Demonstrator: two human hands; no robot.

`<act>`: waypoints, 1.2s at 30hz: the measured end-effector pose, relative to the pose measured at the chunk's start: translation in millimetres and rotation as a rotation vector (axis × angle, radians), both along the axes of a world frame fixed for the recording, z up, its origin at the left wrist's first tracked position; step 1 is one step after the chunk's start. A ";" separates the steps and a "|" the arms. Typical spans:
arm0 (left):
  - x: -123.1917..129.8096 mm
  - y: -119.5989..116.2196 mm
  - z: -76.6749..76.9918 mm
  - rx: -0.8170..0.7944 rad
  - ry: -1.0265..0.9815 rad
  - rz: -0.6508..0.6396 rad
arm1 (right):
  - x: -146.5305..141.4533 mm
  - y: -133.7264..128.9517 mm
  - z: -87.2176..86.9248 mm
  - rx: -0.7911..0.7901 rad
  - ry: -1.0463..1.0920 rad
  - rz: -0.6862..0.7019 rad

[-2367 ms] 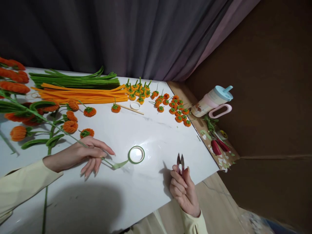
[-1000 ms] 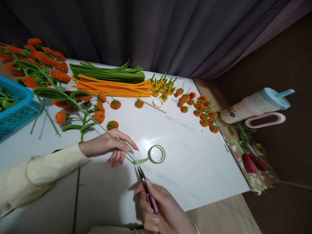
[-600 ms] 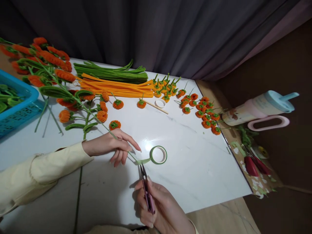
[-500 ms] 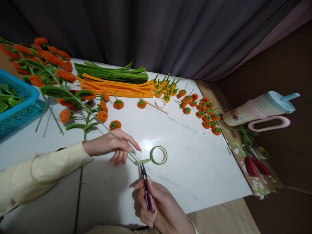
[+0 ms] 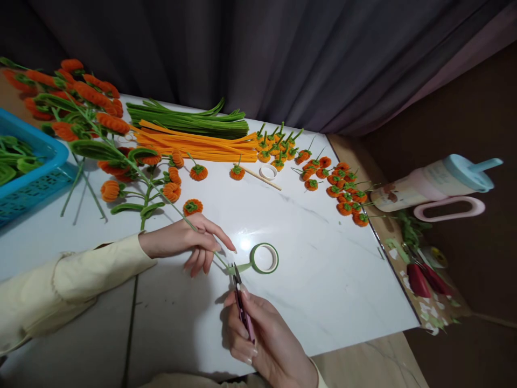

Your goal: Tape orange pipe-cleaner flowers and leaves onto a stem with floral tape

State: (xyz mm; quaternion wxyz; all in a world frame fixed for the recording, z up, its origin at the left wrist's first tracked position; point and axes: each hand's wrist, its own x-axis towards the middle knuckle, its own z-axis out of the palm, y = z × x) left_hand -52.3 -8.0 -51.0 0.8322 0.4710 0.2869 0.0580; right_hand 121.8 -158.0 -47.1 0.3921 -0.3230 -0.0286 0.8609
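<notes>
My left hand (image 5: 191, 240) pinches the thin green stem (image 5: 161, 194) of an orange pipe-cleaner flower spray, the index finger stretched out. From the stem's lower end, a strip of green floral tape (image 5: 243, 267) runs to its roll (image 5: 276, 260) lying on the white tabletop. Pink-handled thread snips (image 5: 243, 312) are gripped in my right hand (image 5: 274, 337). Their blades stand slightly apart at the tape beside the stem end; whether they touch it I cannot tell. A finished orange flower branch (image 5: 146, 199) lies behind my left wrist.
Green pipe cleaners (image 5: 186, 118) and orange ones (image 5: 197, 143) lie along the back. Several small orange flower heads (image 5: 343, 186) are grouped at the right. A blue basket (image 5: 36, 188) stands left; a tumbler (image 5: 428, 180) and red-handled pliers (image 5: 420, 280) are beyond the right edge.
The snips have moved up a little, bringing their blades to the tape by the stem end. My left hand keeps its hold; the whole view has shifted slightly.
</notes>
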 end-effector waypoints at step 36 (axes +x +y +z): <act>1.0 -0.7 0.4 0.006 0.005 0.001 | 2.1 0.5 0.2 -0.037 0.082 -0.061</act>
